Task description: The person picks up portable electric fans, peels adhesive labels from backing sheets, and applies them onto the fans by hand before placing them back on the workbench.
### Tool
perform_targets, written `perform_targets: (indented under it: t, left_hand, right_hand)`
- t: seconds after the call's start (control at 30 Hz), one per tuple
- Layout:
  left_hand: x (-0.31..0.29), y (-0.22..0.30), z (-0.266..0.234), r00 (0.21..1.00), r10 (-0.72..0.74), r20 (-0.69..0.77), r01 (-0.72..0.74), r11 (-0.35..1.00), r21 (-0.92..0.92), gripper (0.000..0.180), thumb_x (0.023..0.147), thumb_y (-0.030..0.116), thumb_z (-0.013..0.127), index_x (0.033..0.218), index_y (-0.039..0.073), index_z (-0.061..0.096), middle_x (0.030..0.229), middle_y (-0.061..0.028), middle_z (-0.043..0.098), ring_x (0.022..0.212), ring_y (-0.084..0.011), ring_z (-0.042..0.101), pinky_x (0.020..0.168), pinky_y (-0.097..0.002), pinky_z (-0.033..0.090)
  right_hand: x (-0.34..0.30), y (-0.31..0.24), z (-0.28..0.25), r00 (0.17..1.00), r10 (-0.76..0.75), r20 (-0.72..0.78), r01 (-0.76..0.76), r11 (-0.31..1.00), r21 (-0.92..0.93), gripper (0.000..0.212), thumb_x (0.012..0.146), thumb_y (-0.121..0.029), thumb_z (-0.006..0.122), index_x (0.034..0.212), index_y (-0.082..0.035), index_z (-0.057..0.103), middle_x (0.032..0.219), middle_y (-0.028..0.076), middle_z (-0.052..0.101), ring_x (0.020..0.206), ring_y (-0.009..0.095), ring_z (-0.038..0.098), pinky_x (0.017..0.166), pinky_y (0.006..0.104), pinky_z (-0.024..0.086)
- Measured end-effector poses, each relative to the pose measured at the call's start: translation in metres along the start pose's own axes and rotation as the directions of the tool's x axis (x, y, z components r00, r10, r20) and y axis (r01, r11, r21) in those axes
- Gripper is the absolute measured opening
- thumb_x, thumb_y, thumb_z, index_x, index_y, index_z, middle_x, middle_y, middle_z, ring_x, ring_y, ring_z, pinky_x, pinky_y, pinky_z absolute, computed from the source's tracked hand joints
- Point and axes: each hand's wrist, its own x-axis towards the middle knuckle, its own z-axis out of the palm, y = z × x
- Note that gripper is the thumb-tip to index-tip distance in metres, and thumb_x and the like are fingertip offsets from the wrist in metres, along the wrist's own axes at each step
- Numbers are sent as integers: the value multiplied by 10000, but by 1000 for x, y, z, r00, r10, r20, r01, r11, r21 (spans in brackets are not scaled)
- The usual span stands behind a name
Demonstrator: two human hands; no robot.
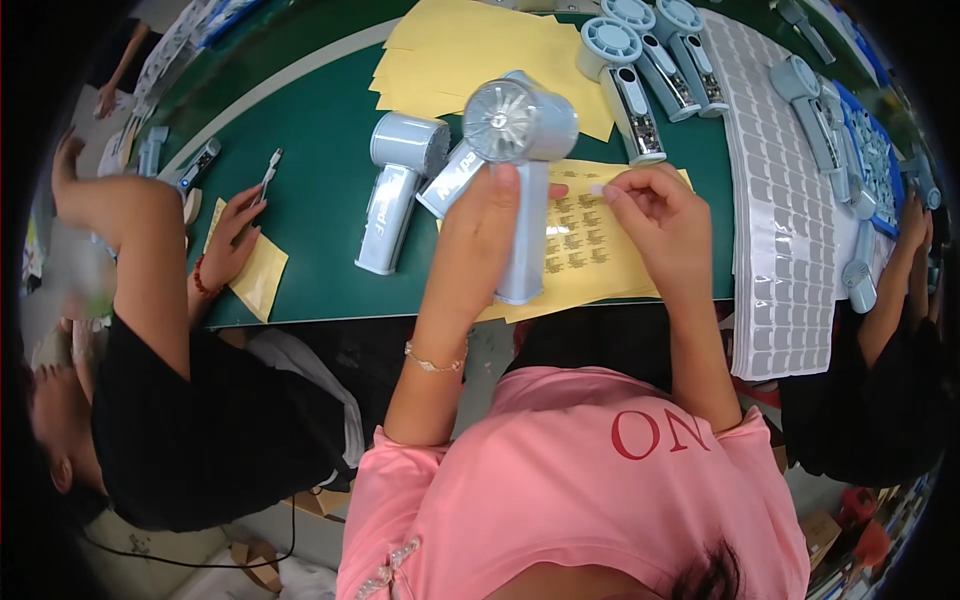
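Observation:
My left hand (487,225) is wrapped round the handle of a light blue handheld fan (530,125), held upright above the table with its clear-bladed head up. In my right hand (665,225), thumb and forefinger pinch a small pale sticker (598,190) just right of the fan handle. Under both hands lies a yellow label sheet (578,240) with rows of small printed labels. To the left, a second light blue fan (395,195) lies on the green table. Another fan (450,182) is partly hidden behind my left hand and the held fan.
Yellow sheets (465,50) lie at the back. Several fans with exposed circuit parts (632,105) sit back right, beside long grey-and-white sticker sheets (785,290). A blue tray (885,165) is farther right. At left, a co-worker's hand (230,240) holds a white cable (271,170).

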Motion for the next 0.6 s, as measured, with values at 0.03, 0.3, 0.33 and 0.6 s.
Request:
perform_targets:
  t: [0.03,0.3,0.33,0.6]
  left_hand:
    - [0,-2,2,998,54,7,-55,996,71,499,952,426,296,1092,-4,508,910,-121,654,791,-166,590,727,-264,450]
    - [4,2,14,996,84,-13,-74,938,338,409,929,381,401,980,-13,499,746,-220,580,687,-391,553,606,-398,424]
    - [5,-1,14,994,110,-19,-98,944,314,410,923,383,415,967,-16,496,722,-227,560,676,-400,540,598,-406,416]
    - [9,-11,16,995,97,25,-99,942,322,417,920,388,420,962,-20,493,688,-219,544,640,-388,533,578,-403,414]
  right_hand:
    - [-1,-2,-2,1000,-22,-8,20,991,-131,68,743,-15,655,777,18,606,674,7,474,566,52,426,530,189,373]
    - [3,-4,-2,999,22,25,-13,950,-312,82,748,-22,651,783,31,599,702,-9,476,555,40,342,504,193,310]
    - [4,-6,-2,999,-3,38,16,938,-347,85,737,-24,656,783,23,601,692,0,484,557,50,375,512,199,328]
    - [3,10,9,998,-56,13,54,850,-524,112,716,-46,673,744,1,574,716,54,551,638,150,560,570,258,432]
